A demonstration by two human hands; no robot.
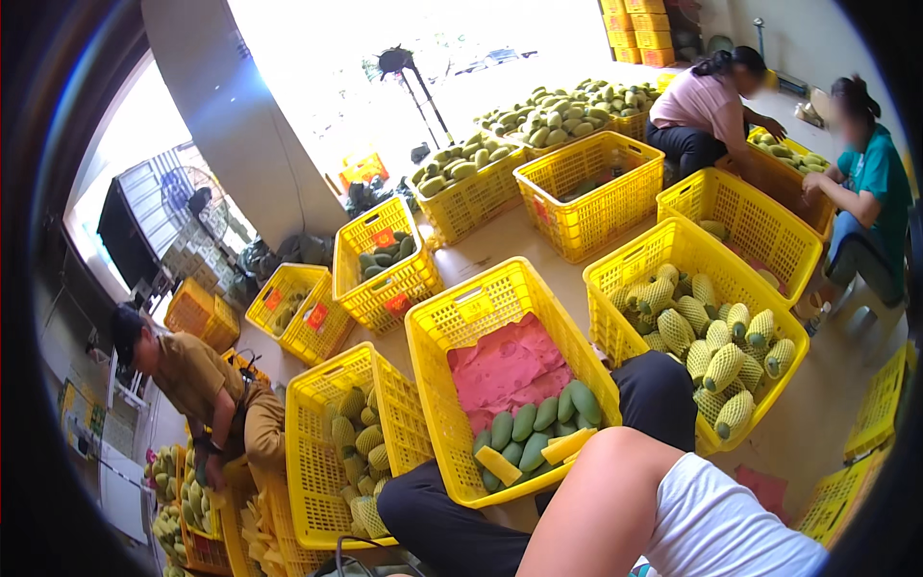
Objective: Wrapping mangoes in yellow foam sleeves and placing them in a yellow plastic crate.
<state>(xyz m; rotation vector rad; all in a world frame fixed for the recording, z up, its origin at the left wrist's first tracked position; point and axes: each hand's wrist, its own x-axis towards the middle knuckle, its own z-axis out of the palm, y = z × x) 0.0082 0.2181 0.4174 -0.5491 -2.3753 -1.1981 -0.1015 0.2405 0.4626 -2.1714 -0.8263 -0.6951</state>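
Observation:
Both my hands are out of view; a bent bare arm (584, 490) with a white sleeve (721, 505) crosses the lower right. Between my dark-trousered knees stands a yellow plastic crate (433, 404). Pink paper (497, 368) lines its floor. Rows of green mangoes (535, 451) lie at its near end, with yellow foam net sleeves (497, 465) resting on them. Left of it, another yellow crate (303, 447) holds mangoes in foam nets (353, 433). To the right, a crate (606, 310) contains more netted mangoes (723, 366).
Farther off stand crates heaped with mangoes (461, 169) and a deep, mostly bare crate (588, 209). Two people (699, 108) crouch around crates at the upper right. Another person (195, 368) sits at left beside crates and loose foam sleeves (263, 534). A pillar (245, 122) rises behind.

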